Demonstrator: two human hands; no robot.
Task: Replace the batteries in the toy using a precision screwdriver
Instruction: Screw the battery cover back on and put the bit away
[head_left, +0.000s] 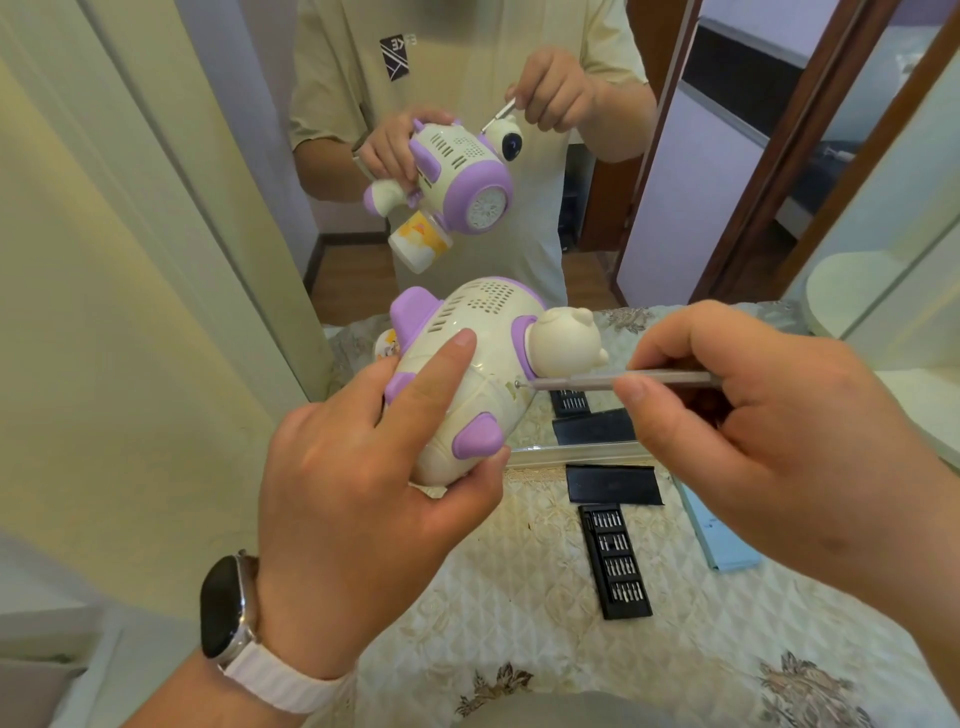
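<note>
A mirror (519, 156) stands behind a quilted table (545, 597) holding a bit tray (616, 561). Left hand (363, 519) grips the toy (467, 374) above the table, index finger extended along its body. Right hand (769, 431) pinches the screwdriver (618, 381), tip at a screw (518, 384) on the toy.

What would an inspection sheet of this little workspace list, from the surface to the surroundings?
Surface: quilted floral cloth over the tabletop.
Job's things: cream-and-purple toy; precision screwdriver, tip at a screw on the toy.
Clutter: open bit case, black sleeve, light blue item.
Hands: left hand grips the toy; right hand pinches the screwdriver.
Cables: nothing seen.
Surroundings: mirror behind, reflecting the person and toy; watch on left wrist.
</note>
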